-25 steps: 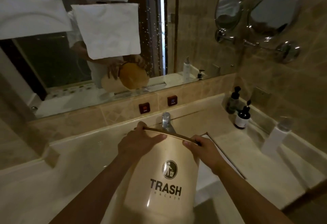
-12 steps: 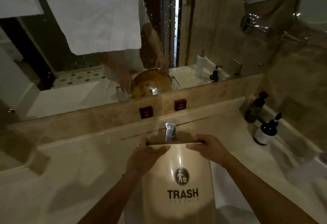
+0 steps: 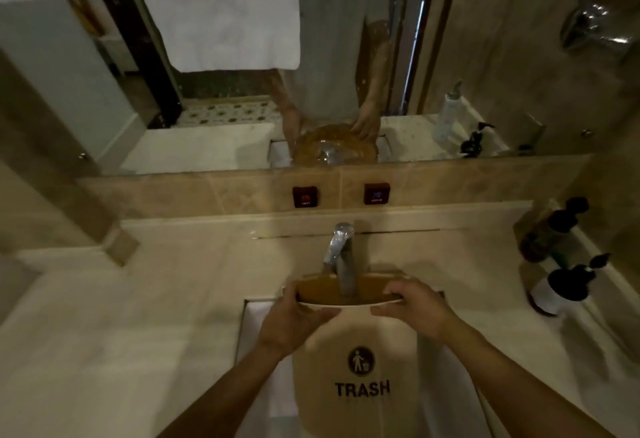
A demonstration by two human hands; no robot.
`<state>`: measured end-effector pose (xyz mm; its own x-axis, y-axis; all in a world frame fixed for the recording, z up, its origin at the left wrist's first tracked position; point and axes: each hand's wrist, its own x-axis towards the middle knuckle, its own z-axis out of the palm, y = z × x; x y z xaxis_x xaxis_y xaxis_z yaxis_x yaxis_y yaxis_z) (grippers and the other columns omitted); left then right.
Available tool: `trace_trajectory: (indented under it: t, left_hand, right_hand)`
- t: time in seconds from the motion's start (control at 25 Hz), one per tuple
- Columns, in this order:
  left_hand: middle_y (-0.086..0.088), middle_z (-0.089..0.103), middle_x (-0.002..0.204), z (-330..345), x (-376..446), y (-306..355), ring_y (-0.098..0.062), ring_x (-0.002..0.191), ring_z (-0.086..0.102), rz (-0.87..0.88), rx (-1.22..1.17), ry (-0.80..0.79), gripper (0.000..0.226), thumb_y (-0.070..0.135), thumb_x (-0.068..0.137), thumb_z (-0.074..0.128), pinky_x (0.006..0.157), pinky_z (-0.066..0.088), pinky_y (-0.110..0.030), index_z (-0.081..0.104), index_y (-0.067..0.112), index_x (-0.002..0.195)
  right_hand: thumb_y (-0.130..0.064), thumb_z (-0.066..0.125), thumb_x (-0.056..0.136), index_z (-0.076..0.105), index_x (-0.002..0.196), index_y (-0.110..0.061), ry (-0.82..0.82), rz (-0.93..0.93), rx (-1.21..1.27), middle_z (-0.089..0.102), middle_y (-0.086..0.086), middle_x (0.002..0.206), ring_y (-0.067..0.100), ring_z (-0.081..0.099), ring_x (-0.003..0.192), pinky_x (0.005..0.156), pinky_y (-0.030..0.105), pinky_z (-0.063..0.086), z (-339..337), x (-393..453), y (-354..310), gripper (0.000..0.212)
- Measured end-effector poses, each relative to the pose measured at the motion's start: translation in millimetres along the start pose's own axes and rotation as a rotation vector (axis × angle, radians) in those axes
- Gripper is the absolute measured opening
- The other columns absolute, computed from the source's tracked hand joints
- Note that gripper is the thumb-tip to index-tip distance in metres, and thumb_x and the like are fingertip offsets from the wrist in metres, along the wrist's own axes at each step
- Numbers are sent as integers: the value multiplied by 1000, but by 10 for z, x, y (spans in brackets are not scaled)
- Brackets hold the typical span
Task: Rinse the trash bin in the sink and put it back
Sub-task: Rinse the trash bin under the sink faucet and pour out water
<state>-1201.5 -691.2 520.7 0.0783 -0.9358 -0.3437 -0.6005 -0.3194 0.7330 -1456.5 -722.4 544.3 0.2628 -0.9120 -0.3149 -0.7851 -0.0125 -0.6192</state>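
Note:
A cream trash bin (image 3: 356,368) with a black "TRASH" print and a brown inside stands over the white sink basin (image 3: 258,326). Its open mouth is tipped away from me, under the chrome faucet spout (image 3: 341,250). My left hand (image 3: 294,320) grips the rim on the left. My right hand (image 3: 412,309) grips the rim on the right. The spout reaches down into the bin's mouth. I cannot tell whether water is running.
Red hot (image 3: 304,197) and cold (image 3: 376,193) buttons sit on the tiled ledge behind the faucet. Dark pump bottles (image 3: 550,229) (image 3: 561,290) stand on the counter at the right. A mirror (image 3: 242,56) above shows towels and the person's reflection.
The view has moved closer and squarer to the sink. The bin has shifted under the faucet and tipped so its brown inside now shows below the spout. Both hands keep their grip.

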Motion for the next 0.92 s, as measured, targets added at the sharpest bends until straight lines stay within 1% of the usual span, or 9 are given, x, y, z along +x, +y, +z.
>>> trace_trajectory:
  t: [0.08, 0.2, 0.28, 0.4, 0.48, 0.56, 0.64, 0.76, 0.92]
  left_hand:
    - [9, 65, 109, 70, -79, -14, -9, 95, 65, -46, -41, -37, 92, 77, 52, 74, 81, 56, -27, 42, 31, 125]
    - [6, 67, 105, 89, -136, 11, -6, 86, 68, -50, -133, -80, 86, 64, 63, 79, 72, 55, -20, 40, 25, 130]
    - [4, 64, 113, 49, -136, 6, -10, 98, 66, -46, -156, -134, 97, 72, 57, 78, 85, 56, -31, 41, 24, 133]
    - [-4, 36, 146, -54, -77, -54, -24, 137, 38, -27, 223, -163, 123, 95, 38, 63, 109, 40, -46, 31, 39, 142]
    - [-7, 19, 158, -177, -25, 34, -30, 144, 24, 38, 383, -117, 116, 100, 43, 49, 113, 29, -55, 23, 49, 144]
    - [1, 26, 158, -283, 76, 235, -24, 144, 27, 171, 390, 15, 92, 89, 66, 47, 114, 22, -59, 22, 49, 145]
    - [3, 42, 151, -320, 248, 425, -20, 138, 38, 308, 562, 116, 75, 65, 86, 51, 115, 19, -57, 18, 42, 149]
    - [-2, 60, 131, -210, 439, 589, -25, 125, 50, 421, 863, 84, 75, 48, 94, 51, 116, 19, -54, 7, 34, 152]
    - [-8, 62, 124, -96, 594, 708, -32, 117, 53, 523, 1106, 76, 69, 29, 96, 48, 114, 23, -51, 11, 17, 154]
  right_hand:
    - [-72, 67, 69, 61, 75, -37, -41, 4, -93, 59, -11, 93, 4, 54, 86, 66, 20, 40, -24, 8, 38, 36]
    - [-75, 67, 68, 55, 68, -45, -41, 2, -142, 58, -14, 104, 1, 50, 94, 63, 13, 32, -58, -14, 23, 32]
    - [-84, 62, 62, 57, 69, -48, -37, 1, -179, 57, -17, 115, 3, 51, 105, 75, 18, 38, -73, -24, -31, 36]
    - [-86, 57, 64, 62, 85, -44, -49, -44, -326, 53, -16, 127, 12, 34, 134, 106, 41, 24, -52, -31, -129, 47]
    - [-85, 53, 67, 63, 105, -40, -30, -123, -355, 49, -17, 136, 14, 21, 143, 115, 47, 9, -40, -26, -209, 60]
    - [-84, 51, 70, 61, 112, -39, -18, -175, -373, 53, -17, 130, 13, 31, 136, 111, 41, 16, -13, 7, -262, 62]
    - [-84, 49, 73, 61, 113, -39, -37, -184, -407, 55, -16, 124, 11, 40, 129, 110, 39, 19, 34, 29, -324, 62]
    - [-86, 45, 74, 60, 120, -44, -66, -170, -464, 58, -16, 130, 13, 38, 134, 117, 47, 14, 90, 60, -376, 64]
    - [-100, 30, 60, 62, 115, -55, -80, -112, -501, 67, -18, 118, 13, 53, 119, 105, 36, 35, 189, 181, -275, 78]
